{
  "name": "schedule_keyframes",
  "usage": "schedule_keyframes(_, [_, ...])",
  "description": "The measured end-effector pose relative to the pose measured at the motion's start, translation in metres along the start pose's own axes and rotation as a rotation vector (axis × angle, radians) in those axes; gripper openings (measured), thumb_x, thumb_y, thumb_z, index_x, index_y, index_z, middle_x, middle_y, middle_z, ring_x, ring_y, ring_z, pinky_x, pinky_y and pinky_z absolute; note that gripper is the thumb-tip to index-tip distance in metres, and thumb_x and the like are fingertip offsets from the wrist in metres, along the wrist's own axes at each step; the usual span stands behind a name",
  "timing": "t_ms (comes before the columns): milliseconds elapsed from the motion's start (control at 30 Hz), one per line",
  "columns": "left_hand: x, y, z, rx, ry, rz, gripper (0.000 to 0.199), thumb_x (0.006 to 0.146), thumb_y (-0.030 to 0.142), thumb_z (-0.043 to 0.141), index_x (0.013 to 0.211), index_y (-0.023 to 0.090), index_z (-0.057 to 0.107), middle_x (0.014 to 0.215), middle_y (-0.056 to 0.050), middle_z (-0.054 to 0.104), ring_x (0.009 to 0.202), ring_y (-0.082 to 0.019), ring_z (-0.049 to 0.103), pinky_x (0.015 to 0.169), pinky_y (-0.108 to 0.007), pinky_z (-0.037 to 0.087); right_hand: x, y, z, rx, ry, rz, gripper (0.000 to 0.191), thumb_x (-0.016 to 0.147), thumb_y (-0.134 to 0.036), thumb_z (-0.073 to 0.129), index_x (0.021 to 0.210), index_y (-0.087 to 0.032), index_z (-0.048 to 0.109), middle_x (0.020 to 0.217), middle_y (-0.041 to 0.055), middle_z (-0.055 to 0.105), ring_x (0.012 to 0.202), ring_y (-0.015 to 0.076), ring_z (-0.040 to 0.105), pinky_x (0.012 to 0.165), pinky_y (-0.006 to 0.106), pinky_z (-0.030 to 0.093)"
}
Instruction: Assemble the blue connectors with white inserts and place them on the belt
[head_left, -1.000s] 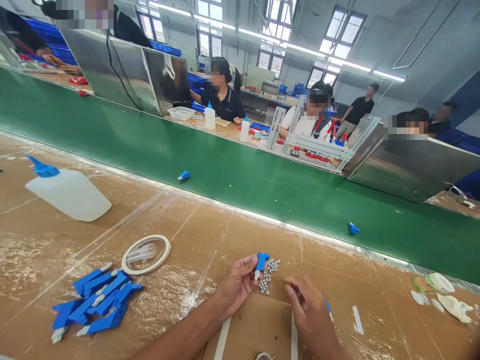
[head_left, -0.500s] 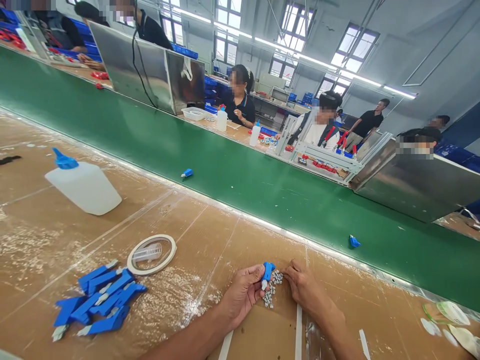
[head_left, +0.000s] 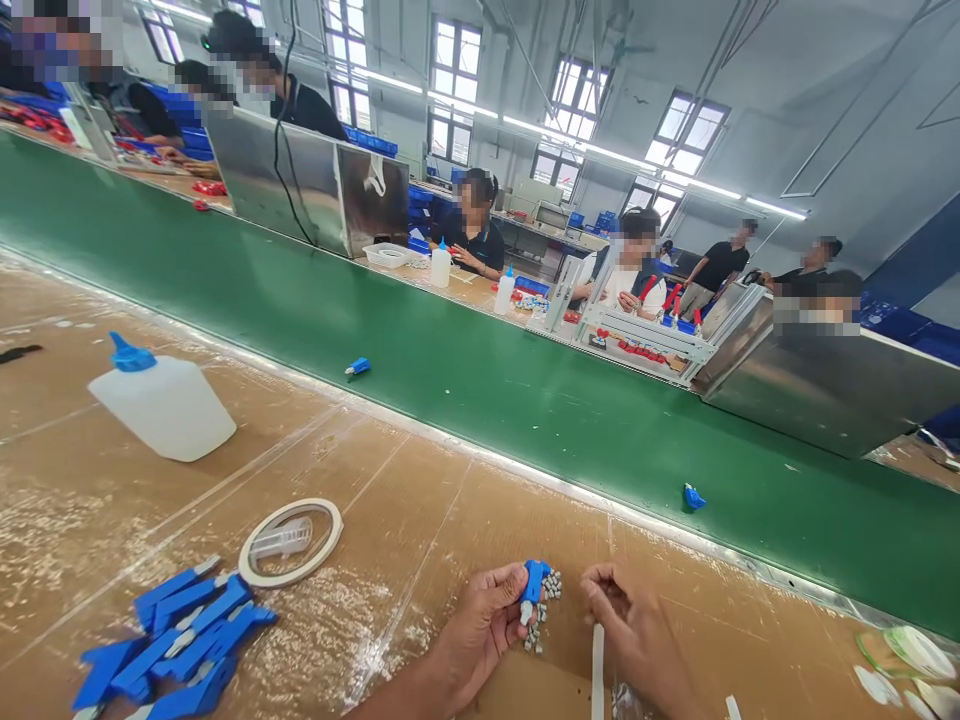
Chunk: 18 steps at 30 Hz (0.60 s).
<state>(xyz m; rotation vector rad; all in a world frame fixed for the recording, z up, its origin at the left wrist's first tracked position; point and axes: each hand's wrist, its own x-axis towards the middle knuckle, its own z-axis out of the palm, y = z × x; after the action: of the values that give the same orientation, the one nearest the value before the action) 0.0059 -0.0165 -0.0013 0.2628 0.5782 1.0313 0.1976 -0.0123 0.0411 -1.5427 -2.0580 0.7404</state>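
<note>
My left hand [head_left: 480,625] grips a blue plastic part [head_left: 535,580] with a pale grey tip between thumb and fingers. Just beyond it on the table lies a loose pile of small grey pieces [head_left: 553,584], partly covered by that hand and the part. To the right of the pile is my right hand [head_left: 637,625], its fingers curled and thumb drawn in; whether a small piece sits between them is hidden. More blue parts with grey tips [head_left: 180,640] lie heaped on the left of the table.
A roll of tape [head_left: 246,560] encircles a clear plastic tube [head_left: 281,540]. Behind it lies a white bottle with a blue cap [head_left: 165,405]. A green conveyor belt [head_left: 487,390] carries two blue parts [head_left: 694,496]. Several people sit across the belt. Whitish discs [head_left: 919,650] are at right.
My right hand has drawn back from the grey pieces, its fingers now more curled. The blue parts on the belt have shifted left. The view has tilted up slightly. My left hand keeps its part.
</note>
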Motion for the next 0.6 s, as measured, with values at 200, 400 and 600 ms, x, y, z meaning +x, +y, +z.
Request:
schedule_keyframes(200, [-0.004,-0.016,-0.006,0.188,0.011,0.102,0.048,0.063,0.048,0.085,0.093,0.011,0.075,0.07,-0.004,0.065,0.056,-0.01,0.054,0.055,-0.021,0.043,-0.039,-0.021,0.042,0.953,0.209,0.284,0.041,0.072,-0.056,0.078,0.072,-0.016,0.069,0.06,0.0004,0.062,0.054,0.0139,0.058,0.048,0.023,0.05])
schedule_keyframes(400, [-0.007,-0.026,-0.011,0.356,0.033,0.206,0.057,0.061,0.055,0.084,0.098,0.013,0.076,0.068,-0.006,0.068,0.057,-0.013,0.056,0.051,-0.023,0.043,-0.038,-0.027,0.059,1.115,0.275,0.361,0.041,0.065,-0.054,0.085,0.069,-0.015,0.072,0.057,-0.0002,0.061,0.052,0.0111,0.055,0.043,0.017,0.047])
schedule_keyframes(600, [-0.013,-0.023,-0.006,0.4,0.026,0.18,0.053,0.065,0.054,0.081,0.098,0.013,0.075,0.069,-0.005,0.068,0.057,-0.013,0.057,0.054,-0.024,0.044,-0.041,-0.025,0.06,1.135,0.247,0.361,0.04,0.066,-0.053,0.085,0.07,-0.015,0.073,0.056,-0.0006,0.061,0.051,0.01,0.052,0.04,0.015,0.046])
